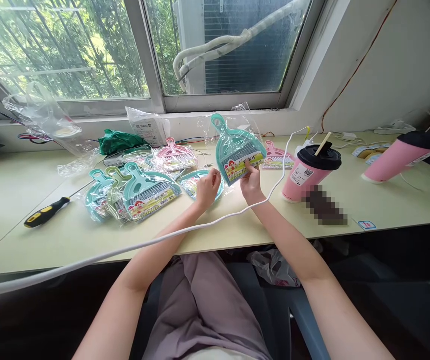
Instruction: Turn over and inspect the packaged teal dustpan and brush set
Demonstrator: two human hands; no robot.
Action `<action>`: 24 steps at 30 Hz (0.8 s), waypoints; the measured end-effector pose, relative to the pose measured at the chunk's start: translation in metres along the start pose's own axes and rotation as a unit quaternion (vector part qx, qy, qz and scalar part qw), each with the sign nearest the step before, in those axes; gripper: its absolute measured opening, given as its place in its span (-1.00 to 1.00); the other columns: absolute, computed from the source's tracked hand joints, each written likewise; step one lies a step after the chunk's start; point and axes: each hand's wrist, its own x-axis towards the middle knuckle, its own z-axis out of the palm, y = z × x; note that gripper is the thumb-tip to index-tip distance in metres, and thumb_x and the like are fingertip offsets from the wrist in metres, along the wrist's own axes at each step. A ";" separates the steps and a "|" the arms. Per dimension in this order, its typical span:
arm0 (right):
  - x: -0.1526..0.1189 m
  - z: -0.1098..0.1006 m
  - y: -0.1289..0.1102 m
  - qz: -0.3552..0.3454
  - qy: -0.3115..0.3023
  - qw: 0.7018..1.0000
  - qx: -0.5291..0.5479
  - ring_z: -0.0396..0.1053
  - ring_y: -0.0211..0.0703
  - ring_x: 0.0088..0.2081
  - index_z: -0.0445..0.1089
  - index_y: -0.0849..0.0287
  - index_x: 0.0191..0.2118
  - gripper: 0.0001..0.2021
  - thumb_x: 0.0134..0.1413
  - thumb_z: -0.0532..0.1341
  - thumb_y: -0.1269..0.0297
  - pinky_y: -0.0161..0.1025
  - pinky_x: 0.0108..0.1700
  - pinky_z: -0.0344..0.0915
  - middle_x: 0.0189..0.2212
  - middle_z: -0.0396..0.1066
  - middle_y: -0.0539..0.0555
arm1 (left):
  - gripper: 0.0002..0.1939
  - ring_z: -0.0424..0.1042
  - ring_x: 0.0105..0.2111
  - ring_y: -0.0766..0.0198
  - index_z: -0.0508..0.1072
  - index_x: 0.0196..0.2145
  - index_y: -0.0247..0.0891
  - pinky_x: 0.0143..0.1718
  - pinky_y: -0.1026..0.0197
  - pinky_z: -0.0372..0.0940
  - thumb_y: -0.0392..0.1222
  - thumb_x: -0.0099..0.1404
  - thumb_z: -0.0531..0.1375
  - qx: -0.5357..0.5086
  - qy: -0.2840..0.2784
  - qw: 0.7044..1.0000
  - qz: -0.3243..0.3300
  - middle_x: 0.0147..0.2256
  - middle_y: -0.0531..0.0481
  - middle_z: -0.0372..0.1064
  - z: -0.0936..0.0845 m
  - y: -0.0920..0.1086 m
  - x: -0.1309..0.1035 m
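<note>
Lavender trousers (203, 300) fill the lap below the desk edge. Right hand (251, 185) pinches the lower label edge of a teal dustpan set (239, 147), held upright over the desk (31, 235). Left hand (207, 189) curls loosely beside it, gripping nothing, above another packet half hidden. White cable (162, 240) crosses both forearms. Nearby: a pile of packets (136, 192), screwdriver (46, 212), pink cup (310, 172).

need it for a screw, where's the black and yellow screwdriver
In the head view the black and yellow screwdriver lies flat on the pale table, far left, just left of the pile of teal plastic dustpan sets.
</note>
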 end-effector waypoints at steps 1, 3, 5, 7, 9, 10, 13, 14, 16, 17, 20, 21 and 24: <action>0.001 -0.001 0.000 -0.003 -0.003 1.000 -0.004 0.51 -0.18 0.06 0.41 -0.03 0.09 -0.64 0.17 0.25 0.28 -0.11 0.20 0.43 0.02 0.55 -0.04 | -0.80 0.17 -0.62 0.29 0.24 -0.42 -0.15 -0.45 0.23 0.00 -0.22 0.41 0.02 0.022 0.006 1.000 0.008 -0.64 0.15 0.17 0.000 0.002 -0.001; 0.004 -0.003 -0.001 -0.012 -0.008 1.000 -0.012 0.50 -0.17 0.07 0.41 -0.04 0.08 -0.66 0.17 0.26 0.23 -0.10 0.19 0.43 0.03 0.55 -0.03 | -0.81 0.16 -0.61 0.30 0.26 -0.43 -0.16 -0.45 0.23 -0.04 -0.25 0.37 0.05 0.060 0.009 0.998 0.028 -0.63 0.14 0.16 0.001 0.004 -0.005; 0.007 -0.004 -0.005 -0.024 -0.014 1.000 -0.013 0.49 -0.16 0.08 0.42 -0.04 0.05 -0.69 0.19 0.26 0.20 -0.10 0.19 0.43 0.03 0.54 -0.02 | -0.81 0.20 -0.59 0.30 0.29 -0.46 -0.17 -0.45 0.23 -0.05 -0.26 0.34 0.08 0.082 0.000 0.995 0.059 -0.63 0.12 0.19 0.003 0.006 -0.008; 0.009 -0.004 -0.009 -0.033 -0.016 0.999 -0.011 0.49 -0.18 0.08 0.43 -0.03 0.02 -0.73 0.21 0.24 0.22 -0.11 0.19 0.43 0.03 0.54 -0.02 | -0.80 0.24 -0.58 0.30 0.31 -0.47 -0.17 -0.45 0.23 -0.03 -0.25 0.33 0.09 0.088 -0.006 0.993 0.082 -0.62 0.10 0.24 0.004 0.007 -0.011; 0.009 -0.003 -0.012 -0.030 -0.016 0.999 -0.013 0.49 -0.20 0.07 0.44 -0.03 0.00 -0.76 0.23 0.22 0.26 -0.12 0.19 0.42 0.01 0.55 -0.03 | -0.79 0.27 -0.57 0.30 0.31 -0.48 -0.17 -0.45 0.23 -0.02 -0.24 0.33 0.09 0.085 -0.003 0.992 0.088 -0.61 0.09 0.25 0.004 0.007 -0.012; 0.008 -0.002 -0.013 -0.026 -0.016 0.999 -0.016 0.50 -0.20 0.07 0.44 -0.02 -0.01 -0.77 0.23 0.21 0.28 -0.13 0.20 0.42 0.00 0.55 -0.03 | -0.79 0.27 -0.57 0.29 0.30 -0.48 -0.17 -0.45 0.22 -0.02 -0.22 0.34 0.09 0.081 -0.002 0.993 0.085 -0.61 0.09 0.25 0.003 0.006 -0.013; 0.005 0.001 -0.014 -0.013 -0.018 1.000 -0.018 0.49 -0.21 0.06 0.45 -0.02 -0.02 -0.76 0.21 0.20 0.34 -0.14 0.19 0.42 -0.03 0.56 -0.05 | -0.86 0.29 -0.56 0.30 0.31 -0.35 -0.16 -0.42 0.23 0.05 -0.10 0.37 0.12 0.032 0.004 0.998 0.052 -0.57 0.13 0.29 0.003 0.004 -0.012; 0.003 0.002 -0.014 -0.011 -0.018 1.000 -0.016 0.49 -0.22 0.06 0.45 -0.02 -0.02 -0.75 0.21 0.20 0.36 -0.14 0.19 0.42 -0.04 0.56 -0.05 | -0.84 0.31 -0.54 0.29 0.31 -0.26 -0.15 -0.40 0.23 0.11 -0.03 0.37 0.13 0.000 0.017 0.999 0.032 -0.51 0.12 0.34 0.003 0.004 -0.011; 0.001 0.004 -0.013 -0.009 -0.020 1.000 -0.013 0.49 -0.22 0.06 0.44 -0.03 -0.01 -0.72 0.20 0.20 0.38 -0.13 0.18 0.43 -0.05 0.56 -0.06 | -0.65 0.41 -0.41 0.26 0.25 -0.05 -0.15 -0.33 0.21 0.23 0.09 0.35 0.19 -0.084 0.054 0.995 -0.007 -0.30 0.03 0.43 0.005 0.004 -0.007; 0.000 0.005 -0.013 -0.010 -0.023 1.000 -0.009 0.50 -0.22 0.05 0.43 -0.03 0.00 -0.71 0.19 0.19 0.39 -0.13 0.18 0.43 -0.06 0.56 -0.06 | -0.52 0.45 -0.30 0.23 0.19 0.04 -0.15 -0.28 0.20 0.30 0.12 0.32 0.23 -0.128 0.067 0.989 -0.021 -0.17 -0.05 0.44 0.007 0.004 -0.006; -0.004 0.007 -0.012 -0.003 -0.043 0.999 0.010 0.52 -0.21 0.00 0.43 -0.02 0.01 -0.69 0.17 0.20 0.42 -0.13 0.17 0.43 -0.09 0.58 -0.07 | -0.24 0.45 0.02 0.13 0.04 0.23 -0.08 -0.08 0.14 0.39 0.12 0.25 0.33 -0.246 0.034 0.968 -0.027 0.13 -0.20 0.33 0.014 0.007 -0.002; -0.006 0.008 -0.011 0.005 -0.048 0.999 0.016 0.53 -0.21 -0.02 0.42 -0.01 0.01 -0.68 0.16 0.20 0.43 -0.13 0.17 0.43 -0.11 0.58 -0.07 | -0.22 0.44 0.08 0.11 0.02 0.26 -0.06 -0.03 0.12 0.39 0.10 0.26 0.33 -0.275 0.018 0.961 -0.022 0.17 -0.20 0.31 0.016 0.007 -0.002; -0.010 0.011 -0.008 0.035 -0.036 0.998 0.023 0.54 -0.22 -0.07 0.43 0.03 -0.02 -0.69 0.15 0.18 0.47 -0.14 0.16 0.43 -0.17 0.59 -0.06 | -0.36 0.43 0.12 0.10 0.06 0.27 -0.04 0.05 0.09 0.37 0.05 0.37 0.24 -0.311 0.029 0.950 -0.026 0.17 -0.17 0.34 0.022 0.007 -0.003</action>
